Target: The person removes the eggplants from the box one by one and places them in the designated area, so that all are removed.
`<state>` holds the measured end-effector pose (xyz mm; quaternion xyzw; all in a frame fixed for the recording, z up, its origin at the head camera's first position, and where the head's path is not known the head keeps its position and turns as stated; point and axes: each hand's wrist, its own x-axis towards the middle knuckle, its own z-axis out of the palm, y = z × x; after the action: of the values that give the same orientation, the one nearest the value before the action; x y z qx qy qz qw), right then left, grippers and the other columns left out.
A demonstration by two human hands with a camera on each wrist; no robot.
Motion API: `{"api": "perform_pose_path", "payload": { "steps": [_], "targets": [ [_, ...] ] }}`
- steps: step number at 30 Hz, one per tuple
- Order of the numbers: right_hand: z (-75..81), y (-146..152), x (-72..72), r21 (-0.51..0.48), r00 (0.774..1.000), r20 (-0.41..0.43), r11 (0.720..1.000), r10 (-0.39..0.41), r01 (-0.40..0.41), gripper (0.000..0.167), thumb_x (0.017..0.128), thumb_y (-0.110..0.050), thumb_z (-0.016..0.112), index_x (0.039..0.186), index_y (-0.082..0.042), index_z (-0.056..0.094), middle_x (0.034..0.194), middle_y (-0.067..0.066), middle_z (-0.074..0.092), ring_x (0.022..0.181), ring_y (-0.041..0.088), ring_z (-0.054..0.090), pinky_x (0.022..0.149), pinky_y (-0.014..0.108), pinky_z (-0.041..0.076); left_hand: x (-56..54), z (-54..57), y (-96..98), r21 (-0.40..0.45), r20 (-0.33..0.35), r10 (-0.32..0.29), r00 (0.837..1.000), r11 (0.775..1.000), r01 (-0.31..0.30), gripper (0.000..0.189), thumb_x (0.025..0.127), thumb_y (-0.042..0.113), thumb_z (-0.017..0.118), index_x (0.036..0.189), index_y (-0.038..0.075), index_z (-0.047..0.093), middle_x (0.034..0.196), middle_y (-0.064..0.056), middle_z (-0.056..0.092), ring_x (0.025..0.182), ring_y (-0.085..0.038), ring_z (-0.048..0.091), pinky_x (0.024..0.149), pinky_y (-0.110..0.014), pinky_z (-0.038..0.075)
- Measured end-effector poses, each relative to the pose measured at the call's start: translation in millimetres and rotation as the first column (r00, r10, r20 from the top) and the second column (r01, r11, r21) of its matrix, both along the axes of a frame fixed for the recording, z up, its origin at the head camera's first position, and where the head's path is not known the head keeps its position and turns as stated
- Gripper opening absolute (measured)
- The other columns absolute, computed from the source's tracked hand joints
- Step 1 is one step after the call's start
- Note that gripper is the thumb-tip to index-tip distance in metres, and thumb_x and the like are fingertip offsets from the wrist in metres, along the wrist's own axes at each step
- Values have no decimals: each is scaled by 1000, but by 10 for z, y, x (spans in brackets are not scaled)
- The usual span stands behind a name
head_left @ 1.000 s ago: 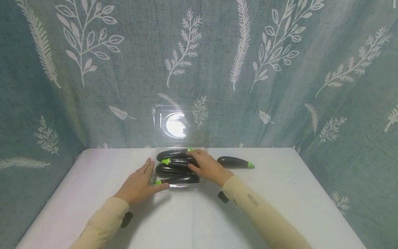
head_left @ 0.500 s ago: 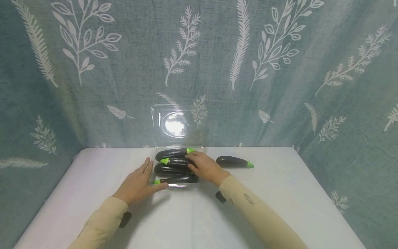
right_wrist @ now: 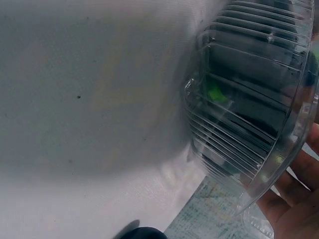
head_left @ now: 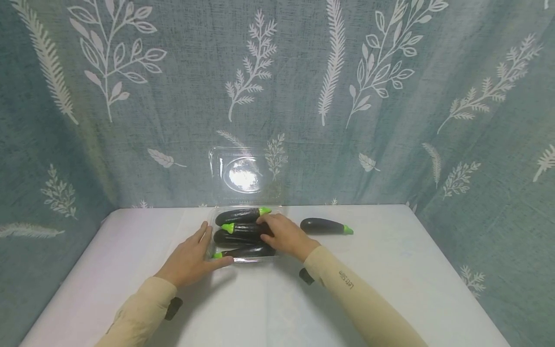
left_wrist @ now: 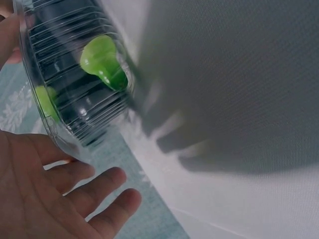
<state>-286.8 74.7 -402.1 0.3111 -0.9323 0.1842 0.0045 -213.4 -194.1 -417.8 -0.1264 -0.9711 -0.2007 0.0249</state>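
Your right hand: fingers gripping eggplant in clear container. Your left hand: fingers extended along container's side.

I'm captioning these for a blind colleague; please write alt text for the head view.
A person's right hand grips a dark eggplant among other eggplants in an open clear plastic box, while the left hand touches the box's left side. A loose eggplant lies to the right on the white table, before a leaf-print curtain.
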Motion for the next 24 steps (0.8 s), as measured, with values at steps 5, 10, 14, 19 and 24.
{"api": "perform_pose_path", "payload": {
  "steps": [5,10,14,19,24],
  "targets": [
    [3,-6,11,-5,1000,23,1000,2,-2,39,96,-21,72,132,-13,58,129,8,65,126,26,59,110,39,44,7,-4,10,-3,-9,-3,1000,1000,3,119,83,81,57,155,-10,28,161,-31,24,136,-56,39,108,-64,38],
    [8,-2,17,-1,1000,17,1000,16,-16,38,97,-22,71,132,-14,58,130,6,66,126,24,59,110,38,44,17,6,16,0,-8,-5,1000,1000,5,117,84,79,58,155,-10,28,161,-32,23,135,-56,40,108,-64,38],
    [26,6,22,8,1000,7,999,31,-31,37,98,-23,71,131,-14,59,131,4,65,128,22,58,111,37,43,14,2,16,-4,-3,-4,1000,1000,4,118,85,79,57,155,-10,27,161,-32,22,135,-56,39,108,-64,37],
    [40,17,27,13,999,-5,999,48,-48,38,98,-23,70,133,-14,59,134,3,64,129,22,57,111,36,43,9,-2,18,-10,1,-5,1000,1000,5,118,85,80,56,155,-10,26,161,-32,22,135,-57,39,108,-65,37],
    [56,39,46,9,997,-38,998,60,-60,42,98,-23,70,137,-15,59,136,4,63,129,22,57,110,37,44,13,9,12,-5,4,-3,1000,1000,3,117,85,79,57,155,-10,26,161,-31,22,135,-57,39,108,-65,37]
  ]
}}
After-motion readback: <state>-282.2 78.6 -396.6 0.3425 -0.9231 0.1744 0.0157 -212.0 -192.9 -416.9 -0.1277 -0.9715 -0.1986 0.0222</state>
